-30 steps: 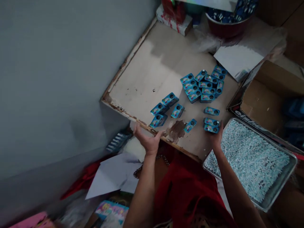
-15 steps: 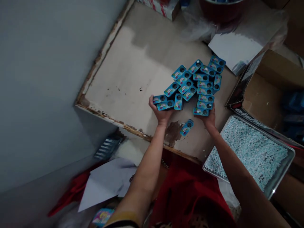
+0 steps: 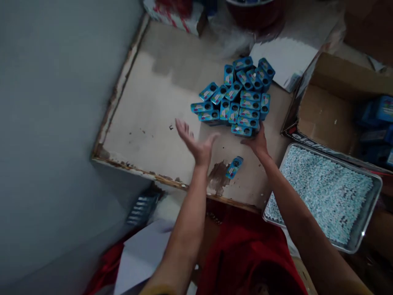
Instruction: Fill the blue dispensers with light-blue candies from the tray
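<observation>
Left hand (image 3: 200,150) spread, clustered blue packs (image 3: 233,91) just beyond, right hand (image 3: 259,143) cupped open against them

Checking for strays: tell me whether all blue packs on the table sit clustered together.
No, one blue pack lies apart from the cluster, beside the brown patch.

The open brown box (image 3: 337,76) has big white letters (image 3: 308,140) on its dark side. They look like "eishu", and the rest is too hard to read. The small blue packs (image 3: 233,91) on the tabletop (image 3: 153,106) have tiny words on top, too small and blurry to read.
</observation>
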`<state>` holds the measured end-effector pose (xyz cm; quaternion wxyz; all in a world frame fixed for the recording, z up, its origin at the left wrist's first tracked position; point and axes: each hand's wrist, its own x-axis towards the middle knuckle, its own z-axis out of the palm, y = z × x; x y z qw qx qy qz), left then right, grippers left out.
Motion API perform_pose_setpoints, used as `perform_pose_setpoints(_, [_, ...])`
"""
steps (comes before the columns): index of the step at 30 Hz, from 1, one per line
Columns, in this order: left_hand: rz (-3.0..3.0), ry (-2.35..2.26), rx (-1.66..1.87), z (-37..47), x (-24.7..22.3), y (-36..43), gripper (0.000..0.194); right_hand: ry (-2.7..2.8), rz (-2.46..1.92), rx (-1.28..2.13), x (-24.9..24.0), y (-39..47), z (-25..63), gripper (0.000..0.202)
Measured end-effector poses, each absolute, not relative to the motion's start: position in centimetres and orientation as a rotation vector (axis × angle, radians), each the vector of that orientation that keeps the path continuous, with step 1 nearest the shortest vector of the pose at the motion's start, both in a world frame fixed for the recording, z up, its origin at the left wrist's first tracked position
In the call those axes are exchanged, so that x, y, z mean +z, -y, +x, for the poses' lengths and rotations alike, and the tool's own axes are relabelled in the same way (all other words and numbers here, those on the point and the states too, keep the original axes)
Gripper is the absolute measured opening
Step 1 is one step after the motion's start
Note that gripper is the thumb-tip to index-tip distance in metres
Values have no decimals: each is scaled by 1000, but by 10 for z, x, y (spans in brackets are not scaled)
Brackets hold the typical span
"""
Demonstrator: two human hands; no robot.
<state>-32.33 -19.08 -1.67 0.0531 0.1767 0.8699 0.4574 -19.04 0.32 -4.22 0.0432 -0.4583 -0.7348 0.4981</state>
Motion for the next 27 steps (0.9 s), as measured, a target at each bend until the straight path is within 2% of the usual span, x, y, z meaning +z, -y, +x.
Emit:
perform_pose_setpoints(4, [691,-2510,988,-207,6,235,111,2150,-1426,1637,-2,11,-103,65])
perform_pose_setpoints(6, [647,-2504,825,-183,5,241,75,2102,-1406,1614,28,16,-55,45])
perform_pose_setpoints(7, [612,-2533,789,-184,3,240,64,2076,-1399,1579,45,13,-32,40])
perform_pose_setpoints(9, [558,-2629,813,-203,-2,228,60,2003,-1433,1420,82,-7,12,35])
perform_pose_setpoints(13, [556,-2709,931,-260,2,201,72,1754,-1607,898,141,-99,102,34])
perform_pose_setpoints(16, [598,-2700,942,-277,26,190,74,1676,-1647,529,151,-182,157,35])
perform_pose_setpoints(18, [679,-2788,985,-271,53,171,69,1691,-1652,497,145,-231,179,36])
perform_pose_setpoints(21, [910,-2748,1160,-243,89,94,45,1735,-1682,510,131,-292,189,40])
perform_pose_setpoints(23, [1013,-2391,1357,-219,99,3,39,1785,-1712,461,124,-330,184,42])
perform_pose_setpoints(25, [933,-2012,1524,-192,91,-108,50,1888,-1734,420,120,-365,175,45])
perform_pose_setpoints(27, [878,-1771,1463,-161,69,-217,68,2030,-1770,428,114,-396,166,53])
